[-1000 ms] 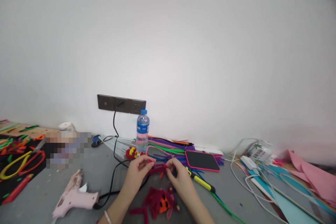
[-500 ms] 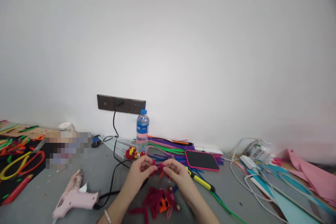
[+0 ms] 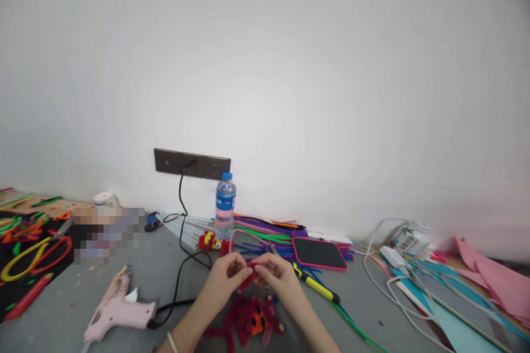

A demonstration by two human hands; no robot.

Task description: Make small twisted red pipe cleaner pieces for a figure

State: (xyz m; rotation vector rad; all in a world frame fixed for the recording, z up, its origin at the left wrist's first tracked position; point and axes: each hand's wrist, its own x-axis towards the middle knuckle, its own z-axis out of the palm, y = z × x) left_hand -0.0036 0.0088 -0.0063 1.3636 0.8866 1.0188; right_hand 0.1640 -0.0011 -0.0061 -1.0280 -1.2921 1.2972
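Note:
My left hand [image 3: 226,278] and my right hand [image 3: 276,276] meet low in the middle of the view, fingertips pinched together on a dark red pipe cleaner [image 3: 248,277]. Just below them on the grey table [image 3: 62,320] lies a dark red pipe-cleaner figure with an orange patch [image 3: 250,320]. A pale bracelet shows on my left wrist. Behind the hands lies a spread of coloured pipe cleaners [image 3: 265,231].
A pink glue gun [image 3: 114,309] lies at the left, its black cord running to the wall sockets [image 3: 191,164]. A water bottle [image 3: 224,204], a pink-edged phone [image 3: 318,252], a yellow pen [image 3: 314,284], white cables [image 3: 393,281] and coloured paper sheets [image 3: 476,287] lie about.
My two hands have drawn closer together, bending the dark red pipe cleaner into a shorter piece between the fingertips.

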